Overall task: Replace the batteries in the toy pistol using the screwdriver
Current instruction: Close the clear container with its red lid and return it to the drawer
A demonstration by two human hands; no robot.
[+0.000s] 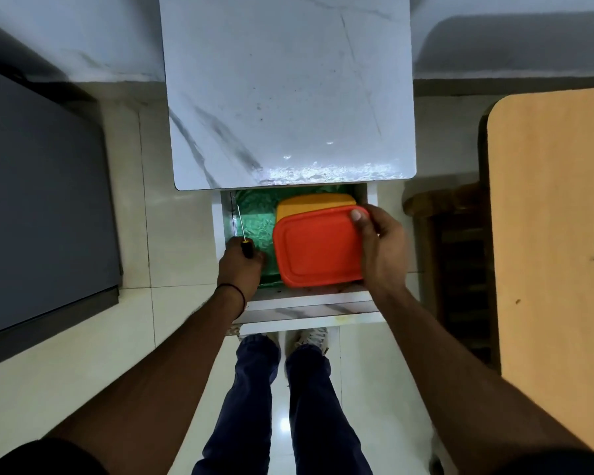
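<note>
The screwdriver [246,246] is seen in the left part of the open drawer [306,301], close to the drawer's left wall. It is made up of a thin, bright metal shaft, a narrow yellow ring where the shaft meets the grip, and a short black handle. The shaft is pointed away from the person, toward the back of the drawer, and only the top of the handle is left uncovered. The handle is gripped by the left hand [239,265], whose fingers are curled round it with the back of the hand turned upward; a thin black band [235,293] is worn at that wrist, and the forearm is stretched straight out over the drawer's front edge. The drawer's floor is covered by a crinkled green lining [254,217]. In the right part of the drawer a red plastic box [318,248] with rounded corners is held by the right hand [383,248]: the thumb [357,216] is laid on the lid at its far right corner and the fingers are wrapped round the right side. Behind it, deeper in the drawer, an orange box [314,204] is partly covered. Above the drawer a white marble-patterned tabletop [288,97] is seen. Below the drawer front, dark blue trousers [309,389] and pale shoes [311,337] are seen on a glossy tiled floor [172,320].
</note>
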